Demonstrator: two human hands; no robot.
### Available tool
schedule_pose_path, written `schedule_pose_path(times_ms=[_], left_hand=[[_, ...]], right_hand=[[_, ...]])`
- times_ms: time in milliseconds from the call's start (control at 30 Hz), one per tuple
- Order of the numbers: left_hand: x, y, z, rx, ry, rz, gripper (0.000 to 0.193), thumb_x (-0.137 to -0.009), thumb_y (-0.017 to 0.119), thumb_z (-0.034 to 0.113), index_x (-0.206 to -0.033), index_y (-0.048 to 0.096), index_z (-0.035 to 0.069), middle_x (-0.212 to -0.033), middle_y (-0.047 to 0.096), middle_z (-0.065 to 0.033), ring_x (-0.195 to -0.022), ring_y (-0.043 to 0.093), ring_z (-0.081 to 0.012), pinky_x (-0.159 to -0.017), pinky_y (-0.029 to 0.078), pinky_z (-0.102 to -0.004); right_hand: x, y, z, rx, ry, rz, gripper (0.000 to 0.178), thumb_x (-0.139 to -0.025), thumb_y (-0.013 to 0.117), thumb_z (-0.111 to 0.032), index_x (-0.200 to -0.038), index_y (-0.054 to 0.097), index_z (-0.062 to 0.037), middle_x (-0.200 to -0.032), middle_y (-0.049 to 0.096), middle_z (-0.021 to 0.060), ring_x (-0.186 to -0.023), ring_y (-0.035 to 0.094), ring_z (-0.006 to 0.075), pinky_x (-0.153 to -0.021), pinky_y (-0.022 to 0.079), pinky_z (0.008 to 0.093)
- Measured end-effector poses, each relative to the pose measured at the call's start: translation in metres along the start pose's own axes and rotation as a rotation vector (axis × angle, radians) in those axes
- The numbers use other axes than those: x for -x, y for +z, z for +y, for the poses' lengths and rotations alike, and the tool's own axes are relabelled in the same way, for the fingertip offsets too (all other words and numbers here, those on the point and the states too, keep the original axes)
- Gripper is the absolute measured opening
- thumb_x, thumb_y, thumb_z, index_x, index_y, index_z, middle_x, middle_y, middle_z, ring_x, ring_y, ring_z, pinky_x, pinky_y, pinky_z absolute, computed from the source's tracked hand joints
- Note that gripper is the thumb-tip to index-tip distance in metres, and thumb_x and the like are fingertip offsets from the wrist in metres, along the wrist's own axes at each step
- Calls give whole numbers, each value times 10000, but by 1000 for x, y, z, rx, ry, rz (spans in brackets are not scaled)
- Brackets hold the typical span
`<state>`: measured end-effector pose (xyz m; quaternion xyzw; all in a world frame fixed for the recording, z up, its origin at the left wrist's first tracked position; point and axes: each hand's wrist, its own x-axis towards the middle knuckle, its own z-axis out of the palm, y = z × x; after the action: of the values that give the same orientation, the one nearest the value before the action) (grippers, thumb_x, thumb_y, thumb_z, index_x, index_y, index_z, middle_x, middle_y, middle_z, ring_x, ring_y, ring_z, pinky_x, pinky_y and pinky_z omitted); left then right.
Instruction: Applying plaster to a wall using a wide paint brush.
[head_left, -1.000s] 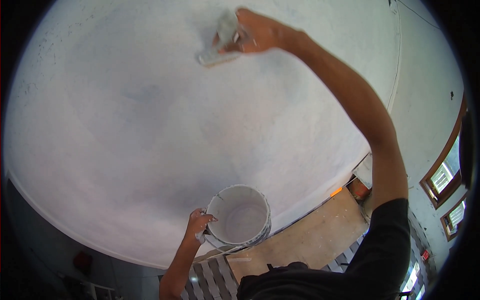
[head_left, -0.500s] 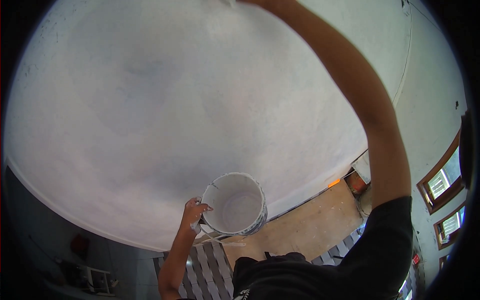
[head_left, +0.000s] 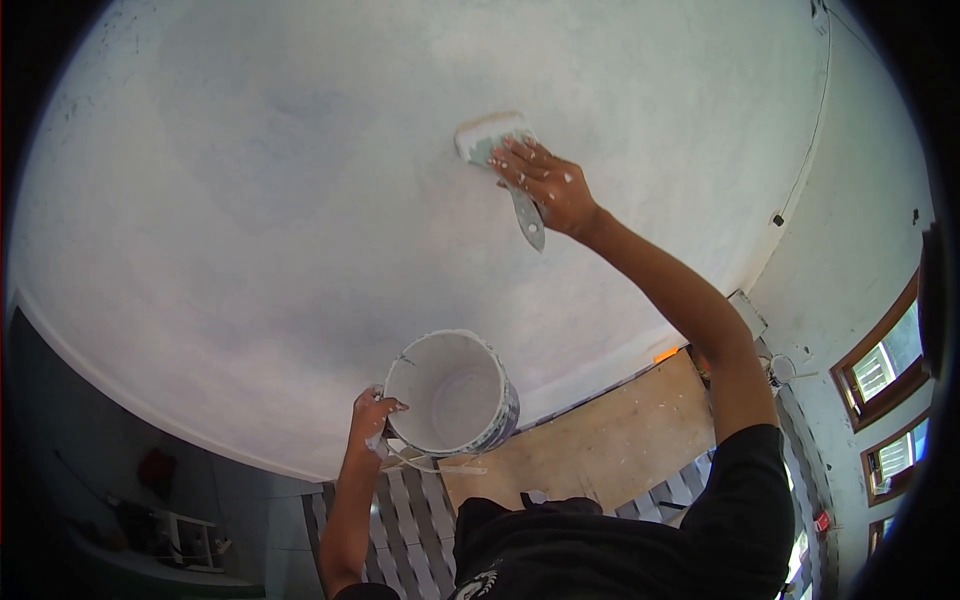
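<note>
A wide paintbrush (head_left: pixel 531 220) with a grey handle is gripped in my right hand (head_left: pixel 548 184), its whitish bristles against or close to the pale wall (head_left: pixel 300 220). White spots of paint dot that hand. Lower down, my left hand (head_left: pixel 373 421) holds a white bucket (head_left: pixel 502 412) by its left rim, the thumb over the edge. The bucket tilts so that its whitish inside shows. Its thin handle (head_left: pixel 440 465) hangs below. Part of the left fingers is hidden behind the rim.
Below the bucket lies a brown board (head_left: pixel 590 430) over a grey patterned floor (head_left: pixel 410 540). Framed windows (head_left: pixel 880 365) line the right wall. A small white pail (head_left: pixel 782 370) stands by the corner. Dark items and a white frame (head_left: pixel 190 540) are at lower left.
My right hand has come down from the top edge of the view, bringing the paintbrush fully into sight. The bucket and my left hand appear slightly farther left and higher.
</note>
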<state>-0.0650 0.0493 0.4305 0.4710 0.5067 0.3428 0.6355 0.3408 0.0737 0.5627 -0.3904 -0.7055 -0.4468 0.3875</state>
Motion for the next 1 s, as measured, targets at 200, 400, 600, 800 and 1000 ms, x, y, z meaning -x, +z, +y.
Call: schedule_pose_path(times_ms=[200, 400, 600, 800, 1000], left_hand=[[-2, -1, -6, 23, 43, 25, 301, -671, 605, 10, -959, 522, -19, -768, 622, -147, -655, 638, -243, -582, 551, -344], [0, -1, 5, -67, 24, 96, 280, -655, 633, 13, -922, 549, -9, -761, 621, -125, -656, 625, -224, -607, 530, -342], [-20, -9, -17, -189, 146, 168, 269, -653, 625, 17, -915, 580, -22, -775, 619, -126, -653, 615, -239, -629, 507, -355], [-12, -11, -15, -550, 92, 373, 296, -593, 652, 23, -855, 524, -26, -753, 549, -84, -695, 545, -209, -614, 451, -361], [-35, 9, -6, -653, 122, 429, 339, -510, 698, 69, -785, 531, -38, -707, 555, -109, -676, 565, -231, -607, 454, -383]], right_hand=[[48, 3, -5, -30, 129, -163, 287, -838, 675, -156, -1122, 672, -115, -1200, 652, 69, -1157, 597, 222, -1001, 491, 385], [76, -6, -4, -196, 673, -407, 222, -795, 717, -159, -1010, 719, -100, -891, 708, 101, -745, 677, 242, -675, 510, 386], [147, -5, -9, -967, 1274, 75, 263, -814, 753, -162, -990, 695, 24, -889, 705, 99, -801, 647, 171, -719, 501, 298], [158, -27, -74, -1276, 1992, 228, 372, -789, 769, -270, -1006, 679, 18, -953, 694, 101, -859, 651, 194, -784, 509, 354], [178, -53, -138, -1885, 2293, 377, 208, -944, 589, -225, -1051, 624, -49, -928, 645, 53, -859, 598, 182, -805, 463, 325]])
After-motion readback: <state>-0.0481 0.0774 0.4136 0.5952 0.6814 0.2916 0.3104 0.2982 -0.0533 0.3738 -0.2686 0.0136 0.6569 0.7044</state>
